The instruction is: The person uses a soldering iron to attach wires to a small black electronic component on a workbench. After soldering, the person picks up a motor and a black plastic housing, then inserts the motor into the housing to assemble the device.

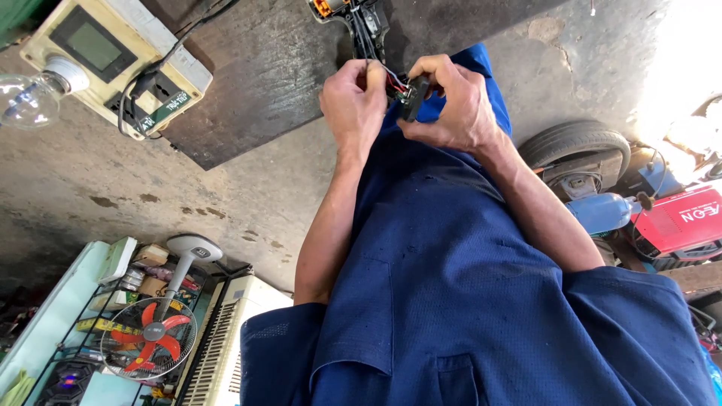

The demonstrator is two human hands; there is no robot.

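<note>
Both hands close their grip on one small black electrical part [414, 96] held over the blue shirt [451, 286]: the right hand [450, 105] pinches its body between thumb and fingers, and the left hand [353, 101] nips the red and black wires [395, 81] at its end. Beyond them a dark board [263, 83] carries a beige meter box [113, 60] and a black-and-orange tool [353, 19]. A clear bulb [26, 98] sits beside the box.
</note>
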